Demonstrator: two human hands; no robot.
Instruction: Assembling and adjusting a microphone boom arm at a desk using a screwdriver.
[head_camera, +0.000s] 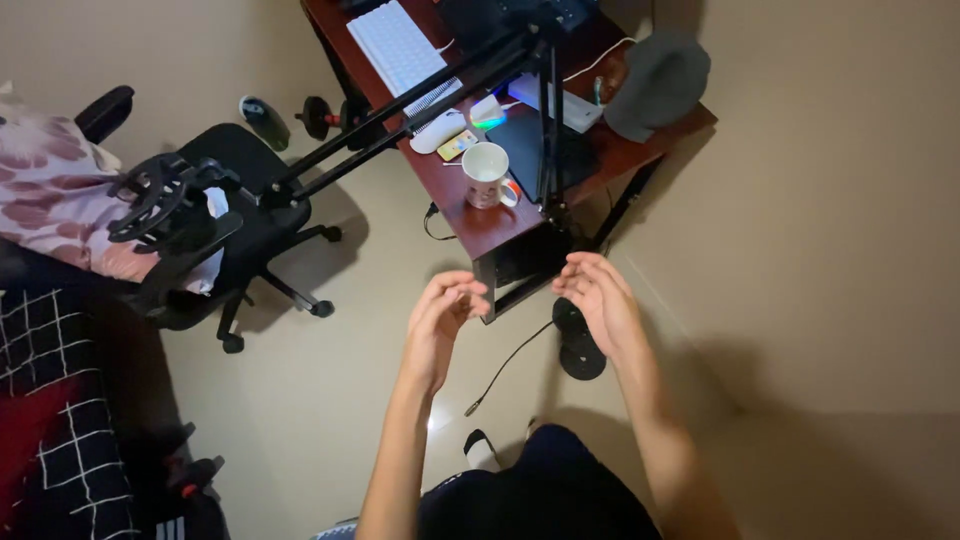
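My left hand (441, 315) and my right hand (598, 300) are raised side by side in front of me, palms turned toward each other, fingers loosely curled and apart. Neither holds anything. They hover just short of the near corner of a dark red-brown desk (482, 226). On the desk, closest to my hands, stands a white mug (487, 174) with a red and blue handle. A black boom arm (400, 115) rises from a clamp stand (548, 120) at the desk's edge.
A white keyboard (396, 45), a white mouse (438, 131), a glowing device (488, 112) and a grey cap (656, 82) lie on the desk. A black office chair (225, 225) stands left. A patterned pillow (55, 190), a checked blanket (60, 420) and a floor cable (505, 365) are nearby.
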